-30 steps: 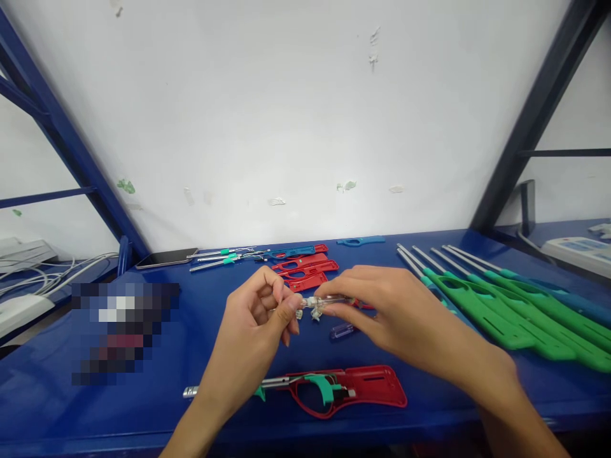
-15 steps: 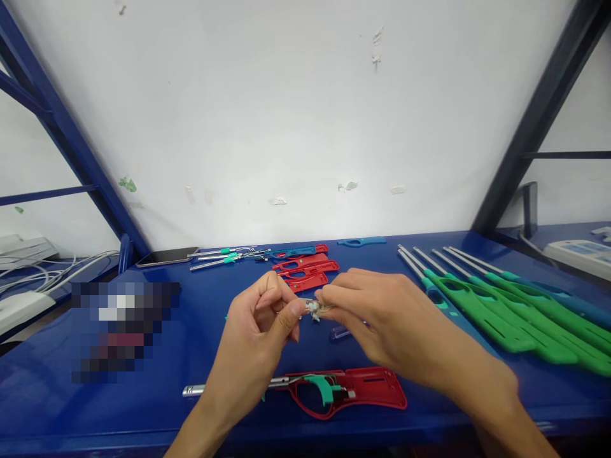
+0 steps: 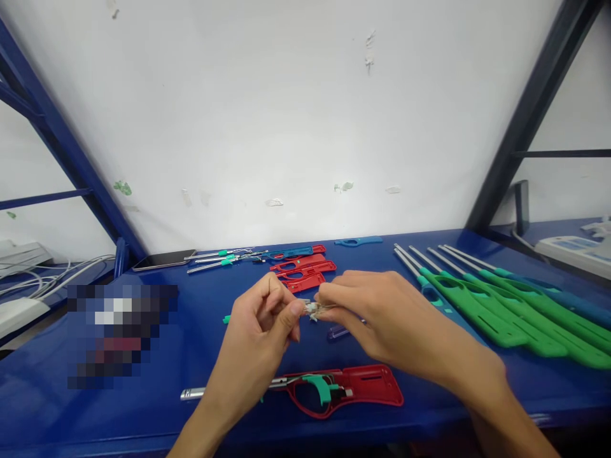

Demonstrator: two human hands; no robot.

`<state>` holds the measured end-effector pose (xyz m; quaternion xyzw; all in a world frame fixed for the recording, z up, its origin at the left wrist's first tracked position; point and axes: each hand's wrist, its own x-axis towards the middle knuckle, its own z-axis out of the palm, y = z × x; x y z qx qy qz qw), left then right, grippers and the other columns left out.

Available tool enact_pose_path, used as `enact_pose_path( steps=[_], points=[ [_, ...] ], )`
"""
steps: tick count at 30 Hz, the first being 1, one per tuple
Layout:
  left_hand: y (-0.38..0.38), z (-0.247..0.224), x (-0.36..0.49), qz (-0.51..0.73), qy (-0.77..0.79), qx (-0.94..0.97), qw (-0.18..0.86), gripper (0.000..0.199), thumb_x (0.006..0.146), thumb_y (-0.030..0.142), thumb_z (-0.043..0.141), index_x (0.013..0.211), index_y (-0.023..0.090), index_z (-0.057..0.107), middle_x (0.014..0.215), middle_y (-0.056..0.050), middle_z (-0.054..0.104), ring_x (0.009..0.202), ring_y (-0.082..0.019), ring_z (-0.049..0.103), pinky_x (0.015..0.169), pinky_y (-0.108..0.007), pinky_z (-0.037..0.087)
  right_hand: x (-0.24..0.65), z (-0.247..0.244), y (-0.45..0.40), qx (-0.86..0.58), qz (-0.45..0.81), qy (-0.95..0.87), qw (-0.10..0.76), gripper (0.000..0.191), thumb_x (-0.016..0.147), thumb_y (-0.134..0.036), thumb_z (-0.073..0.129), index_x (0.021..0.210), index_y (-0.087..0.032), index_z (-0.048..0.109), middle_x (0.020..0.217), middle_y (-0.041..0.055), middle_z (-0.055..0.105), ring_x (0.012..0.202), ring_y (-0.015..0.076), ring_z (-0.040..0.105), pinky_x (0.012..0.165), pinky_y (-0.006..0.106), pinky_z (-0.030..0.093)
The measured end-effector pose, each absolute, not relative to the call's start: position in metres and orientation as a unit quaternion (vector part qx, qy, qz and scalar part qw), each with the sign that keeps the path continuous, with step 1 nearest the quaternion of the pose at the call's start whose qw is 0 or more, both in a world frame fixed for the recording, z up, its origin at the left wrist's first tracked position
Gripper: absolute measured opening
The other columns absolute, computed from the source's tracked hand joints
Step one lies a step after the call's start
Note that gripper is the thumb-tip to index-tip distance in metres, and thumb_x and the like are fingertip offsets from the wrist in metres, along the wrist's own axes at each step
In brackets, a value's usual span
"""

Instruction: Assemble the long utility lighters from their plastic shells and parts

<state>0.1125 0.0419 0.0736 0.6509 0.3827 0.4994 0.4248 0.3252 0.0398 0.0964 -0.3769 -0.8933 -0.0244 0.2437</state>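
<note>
Over the middle of the blue table, my left hand (image 3: 267,324) pinches one side of a small whitish part (image 3: 312,308), which looks like a fitting with thin strands. From the other side my right hand (image 3: 377,321) pinches it too, fingers closed. Fingertips hide much of the part. Below them lies an opened red lighter shell (image 3: 372,385) with a green trigger (image 3: 321,387) and a metal tube (image 3: 191,394) reaching left under my left wrist. A clear purplish piece (image 3: 338,333) rests partly behind my right hand.
Several green lighters (image 3: 477,312) with metal tubes lie at the right. Red shell halves (image 3: 308,282), a blue shell half (image 3: 359,242) and tube assemblies with green pieces (image 3: 224,261) lie at the back. A tablet-like device (image 3: 165,259) and a pixelated item (image 3: 119,331) are at the left.
The view has shifted slightly, so the scene sits a little further left. Both hands keep their pinch on the small part, with almost no movement.
</note>
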Motion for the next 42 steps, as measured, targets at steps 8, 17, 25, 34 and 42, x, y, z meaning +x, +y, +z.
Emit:
enact_pose_path(
  steps=[8,17,25,34,42],
  points=[
    [0.039,0.066,0.111,0.296,0.422,0.819,0.253,0.011,0.104,0.025,0.063,0.096,0.025,0.071,0.09,0.001,0.072,0.082,-0.018,0.065,0.077,-0.03,0.047,0.357,0.105,0.029,-0.421,0.053,-0.867,0.261,0.014,0.112,-0.035,0.057,0.113,-0.031,0.071,0.097,-0.0032,0.078,0.081,0.0171,0.069,0.07,0.03,0.043],
    [0.035,0.051,0.127,0.132,0.413,0.88,0.191,0.012,0.1,0.018,0.071,0.095,0.024,0.08,0.105,-0.003,0.076,0.101,-0.025,0.07,0.089,-0.035,0.052,0.36,0.106,0.027,-0.417,0.053,-0.87,0.256,0.013,0.11,-0.035,0.06,0.111,-0.032,0.073,0.094,-0.0055,0.079,0.08,0.0158,0.07,0.071,0.029,0.046],
    [0.032,0.049,0.133,0.048,0.384,0.918,0.084,0.022,0.102,0.013,0.06,0.099,0.02,0.08,0.105,-0.01,0.078,0.099,-0.029,0.075,0.091,-0.04,0.06,0.357,0.106,0.029,-0.403,0.033,-0.876,0.263,0.014,0.107,-0.032,0.063,0.109,-0.029,0.077,0.089,-0.0012,0.08,0.078,0.0181,0.073,0.068,0.028,0.049],
    [0.023,0.055,0.139,-0.038,0.388,0.921,0.017,0.022,0.098,0.003,0.056,0.106,0.015,0.073,0.112,-0.015,0.076,0.103,-0.039,0.074,0.091,-0.061,0.062,0.36,0.106,0.029,-0.427,0.065,-0.868,0.244,0.012,0.109,-0.033,0.063,0.112,-0.031,0.075,0.097,-0.0033,0.081,0.085,0.0188,0.074,0.076,0.03,0.049],
    [0.032,0.041,0.123,0.109,0.405,0.906,0.049,0.025,0.107,0.011,0.046,0.106,0.018,0.07,0.103,-0.01,0.077,0.094,-0.031,0.075,0.087,-0.049,0.06,0.363,0.083,0.017,-0.437,0.117,-0.862,0.227,0.015,0.111,-0.033,0.059,0.112,-0.031,0.074,0.106,-0.0022,0.08,0.095,0.021,0.074,0.083,0.033,0.05]
  ],
)
